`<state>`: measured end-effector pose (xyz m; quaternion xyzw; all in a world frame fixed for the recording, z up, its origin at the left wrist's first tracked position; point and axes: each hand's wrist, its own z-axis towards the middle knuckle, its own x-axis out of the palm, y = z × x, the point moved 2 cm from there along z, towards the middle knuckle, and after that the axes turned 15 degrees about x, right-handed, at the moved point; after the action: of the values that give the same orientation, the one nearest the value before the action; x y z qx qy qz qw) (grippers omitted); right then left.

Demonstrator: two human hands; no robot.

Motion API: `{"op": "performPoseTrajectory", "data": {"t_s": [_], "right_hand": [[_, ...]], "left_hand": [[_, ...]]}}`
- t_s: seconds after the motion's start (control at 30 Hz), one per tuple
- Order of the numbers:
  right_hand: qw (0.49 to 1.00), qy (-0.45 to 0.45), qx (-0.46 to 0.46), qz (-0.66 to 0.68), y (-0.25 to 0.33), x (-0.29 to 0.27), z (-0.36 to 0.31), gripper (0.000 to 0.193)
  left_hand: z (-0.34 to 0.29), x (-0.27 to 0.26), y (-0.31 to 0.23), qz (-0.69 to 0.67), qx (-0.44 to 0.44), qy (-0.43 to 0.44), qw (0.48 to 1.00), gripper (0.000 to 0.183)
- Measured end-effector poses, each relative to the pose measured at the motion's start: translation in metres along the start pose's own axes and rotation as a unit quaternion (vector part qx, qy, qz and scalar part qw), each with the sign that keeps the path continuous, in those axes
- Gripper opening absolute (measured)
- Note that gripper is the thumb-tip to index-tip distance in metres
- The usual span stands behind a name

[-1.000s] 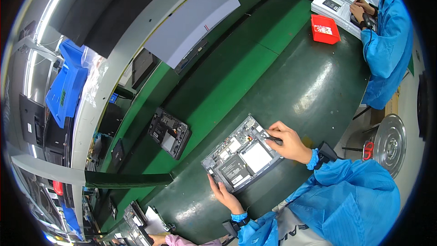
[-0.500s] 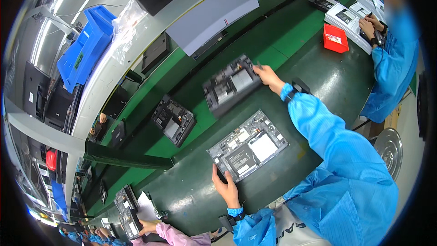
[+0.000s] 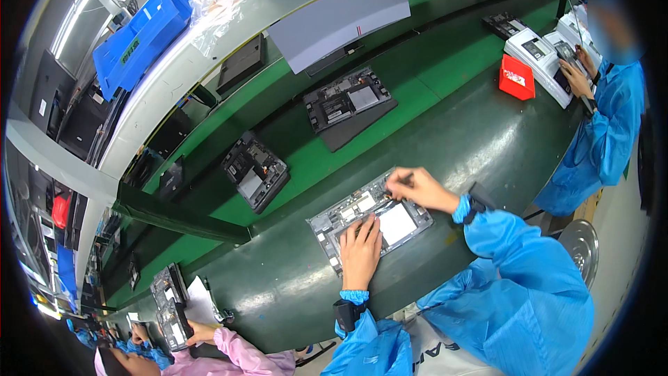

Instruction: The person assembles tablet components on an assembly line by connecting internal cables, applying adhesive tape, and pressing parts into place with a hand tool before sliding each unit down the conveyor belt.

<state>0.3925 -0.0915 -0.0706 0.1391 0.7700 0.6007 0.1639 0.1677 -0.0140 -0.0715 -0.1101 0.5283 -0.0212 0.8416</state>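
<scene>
An opened tablet-like device (image 3: 398,226) lies on the dark green bench before me, its circuit board, battery and a white rectangular panel exposed. My left hand (image 3: 360,254) rests flat on its near left part, fingers stretched over the dark battery, holding nothing. At the device's far right edge, my right hand (image 3: 426,190) is closed round a small dark tool (image 3: 406,180) whose exact kind I cannot make out. The tool's tip is over or against the circuit board; the fingers hide which.
On the green strip beyond lie a stack of opened devices (image 3: 348,101) and another opened device (image 3: 256,170). A red bin (image 3: 516,77) stands at the far right near a co-worker in blue. A post (image 3: 182,213) slants in at left, near a pink-sleeved co-worker.
My right hand has let go of the dark opened device, which now lies on the green strip, and has come back to the nearer device. My left hand has moved from its edge onto it.
</scene>
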Motion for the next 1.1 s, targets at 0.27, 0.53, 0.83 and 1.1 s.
{"op": "performPoseTrajectory", "data": {"t_s": [0.27, 0.53, 0.83, 1.1], "right_hand": [[0.828, -0.102, -0.272, -0.479, 0.011, -0.005, -0.031, 0.019], [0.898, -0.062, -0.247, -0.359, -0.005, 0.011, -0.010, 0.022], [0.901, -0.081, -0.279, -0.321, -0.016, 0.012, -0.008, 0.023], [0.902, -0.082, -0.273, -0.324, -0.012, 0.013, -0.011, 0.023]], "left_hand": [[-0.007, 0.007, 0.003, -0.019, -0.005, -0.041, 0.999, 0.036], [-0.006, 0.006, 0.002, -0.027, -0.010, -0.029, 0.999, 0.036], [-0.006, 0.006, 0.002, -0.020, -0.013, -0.015, 1.000, 0.035], [-0.005, 0.005, 0.000, -0.023, -0.006, -0.026, 0.999, 0.034]]}}
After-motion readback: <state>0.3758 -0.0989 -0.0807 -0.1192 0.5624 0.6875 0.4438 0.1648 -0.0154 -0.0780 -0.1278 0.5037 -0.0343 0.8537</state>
